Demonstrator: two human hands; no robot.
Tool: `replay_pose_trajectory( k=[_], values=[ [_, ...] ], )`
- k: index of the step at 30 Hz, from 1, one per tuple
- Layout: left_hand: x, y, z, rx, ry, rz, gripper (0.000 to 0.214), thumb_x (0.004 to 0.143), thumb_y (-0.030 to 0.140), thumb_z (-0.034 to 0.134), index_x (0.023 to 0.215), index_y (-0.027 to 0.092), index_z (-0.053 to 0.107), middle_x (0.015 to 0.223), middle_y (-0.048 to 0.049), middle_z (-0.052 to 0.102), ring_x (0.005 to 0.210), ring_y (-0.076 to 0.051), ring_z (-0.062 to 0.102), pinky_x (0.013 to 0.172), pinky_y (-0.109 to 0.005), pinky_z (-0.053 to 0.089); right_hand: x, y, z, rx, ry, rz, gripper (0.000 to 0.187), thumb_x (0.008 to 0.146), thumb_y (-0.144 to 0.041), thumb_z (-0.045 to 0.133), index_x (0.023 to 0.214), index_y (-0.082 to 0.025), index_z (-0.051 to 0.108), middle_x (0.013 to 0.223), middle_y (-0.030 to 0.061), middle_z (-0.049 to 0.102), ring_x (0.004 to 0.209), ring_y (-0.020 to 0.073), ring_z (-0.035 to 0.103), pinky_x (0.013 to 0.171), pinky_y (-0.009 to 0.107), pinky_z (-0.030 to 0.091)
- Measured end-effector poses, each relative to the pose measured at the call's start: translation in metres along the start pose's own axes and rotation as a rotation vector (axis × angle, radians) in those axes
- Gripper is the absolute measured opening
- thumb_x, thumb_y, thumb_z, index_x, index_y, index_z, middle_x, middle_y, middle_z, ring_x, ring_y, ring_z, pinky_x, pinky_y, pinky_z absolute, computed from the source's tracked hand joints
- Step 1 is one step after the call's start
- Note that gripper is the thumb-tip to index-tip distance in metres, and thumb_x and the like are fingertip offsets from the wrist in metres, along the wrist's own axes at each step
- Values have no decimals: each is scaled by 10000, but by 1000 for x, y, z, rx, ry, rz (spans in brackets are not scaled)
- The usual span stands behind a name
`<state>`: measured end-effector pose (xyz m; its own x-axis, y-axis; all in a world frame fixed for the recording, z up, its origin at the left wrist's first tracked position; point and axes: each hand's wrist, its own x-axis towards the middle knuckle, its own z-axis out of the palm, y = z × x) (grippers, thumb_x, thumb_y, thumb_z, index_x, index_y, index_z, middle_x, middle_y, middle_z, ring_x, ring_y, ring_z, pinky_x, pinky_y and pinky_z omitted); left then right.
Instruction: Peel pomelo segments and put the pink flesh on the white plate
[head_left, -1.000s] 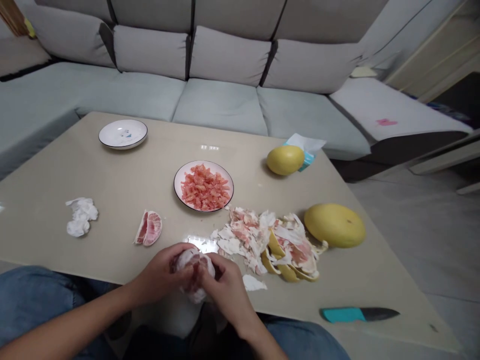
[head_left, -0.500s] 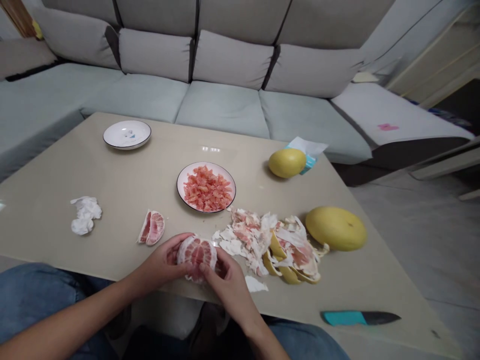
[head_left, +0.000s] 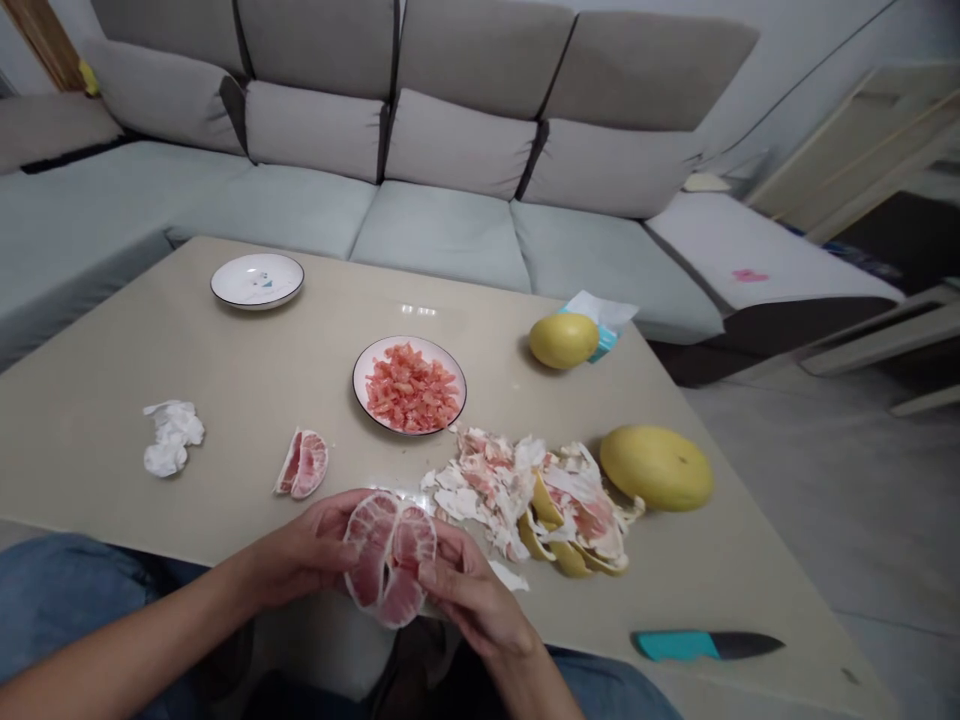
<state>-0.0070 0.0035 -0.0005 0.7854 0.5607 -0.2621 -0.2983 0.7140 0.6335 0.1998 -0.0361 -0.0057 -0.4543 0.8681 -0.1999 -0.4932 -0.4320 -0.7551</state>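
Between both hands, over the table's near edge, is a peeled pomelo [head_left: 373, 560] with red flesh and white membrane, its segments spread apart with a gap in the middle. My left hand [head_left: 324, 545] is closed on its left side, thumb in front. On the right side my right hand [head_left: 463, 580] grips it, thumb pressed near the inner flesh. Just beyond my left hand lie loose pomelo segments [head_left: 306, 464]. A plate [head_left: 361, 398] holding a heap of red pomelo pulp [head_left: 414, 388] sits farther back. Right of my hands is a pile of peel and membrane [head_left: 540, 500].
Two whole yellow pomelos, one [head_left: 656, 468] near the peel and one [head_left: 564, 340] by a tissue pack [head_left: 606, 335], are on the right. A teal-handled knife [head_left: 705, 645] lies at the near right edge. Crumpled tissue [head_left: 172, 437] and a white plate [head_left: 257, 281] are on the left.
The pomelo in my hands has been opened wider, its segments pulled apart and its inner faces turned up. It is slightly lower and nearer. The camera view has tilted a little.
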Motion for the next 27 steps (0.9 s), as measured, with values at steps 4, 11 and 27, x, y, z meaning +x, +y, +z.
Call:
replay_pose_trajectory(
  k=[4,11,27],
  values=[
    [-4,-1,5,36,5,53,645,683,275,792,1276,207,548,1157,-97,650,1062,-265,597,871,-339,463,-4,-9,6,-85,-56,-20,384,715,-364,775,1039,-177,687,897,49,703,843,194,656,806,287,478],
    [-29,37,-13,190,155,95,565,715,220,766,1247,229,576,842,-31,673,691,-182,648,662,-312,535,-20,-44,-10,-393,54,-36,230,795,-378,707,894,-175,659,763,26,676,692,179,663,675,270,484],
    [-18,44,-18,-93,519,124,153,863,180,604,1013,158,623,949,-78,649,813,-201,663,813,-444,571,14,-10,-21,-759,313,-51,394,810,-363,647,1151,-169,609,1072,82,681,989,250,624,893,354,468]
  ],
)
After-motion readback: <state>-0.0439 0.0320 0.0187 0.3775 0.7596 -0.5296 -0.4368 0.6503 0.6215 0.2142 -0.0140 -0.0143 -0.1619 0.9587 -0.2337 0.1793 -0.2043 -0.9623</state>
